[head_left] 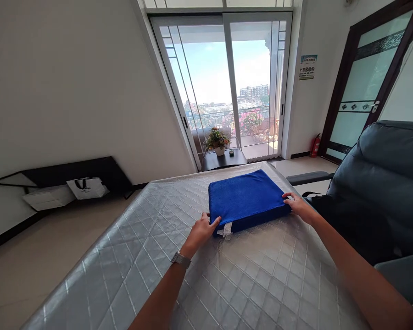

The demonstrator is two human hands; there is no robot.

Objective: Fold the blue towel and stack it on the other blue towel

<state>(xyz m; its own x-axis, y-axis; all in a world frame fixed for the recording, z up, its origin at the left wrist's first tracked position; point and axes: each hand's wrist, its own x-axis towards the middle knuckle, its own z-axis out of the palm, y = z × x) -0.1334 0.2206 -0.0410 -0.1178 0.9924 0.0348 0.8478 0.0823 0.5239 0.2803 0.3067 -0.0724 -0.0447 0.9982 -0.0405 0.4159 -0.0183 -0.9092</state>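
Observation:
A folded blue towel (245, 197) lies on a silver quilted surface (179, 275), with a white tag (227, 230) hanging at its near edge. My left hand (202, 230) grips the towel's near left corner, thumb on top and fingers curled at its side. My right hand (298, 204) holds the near right corner, fingers closed on its edge. A watch (181, 259) sits on my left wrist.
A dark grey padded chair (382, 183) stands close on the right. Beyond the far edge is a small dark table (223, 159) with a flower pot (218, 141), then glass balcony doors (227, 87). A low black shelf with a white bag (87, 188) runs along the left wall.

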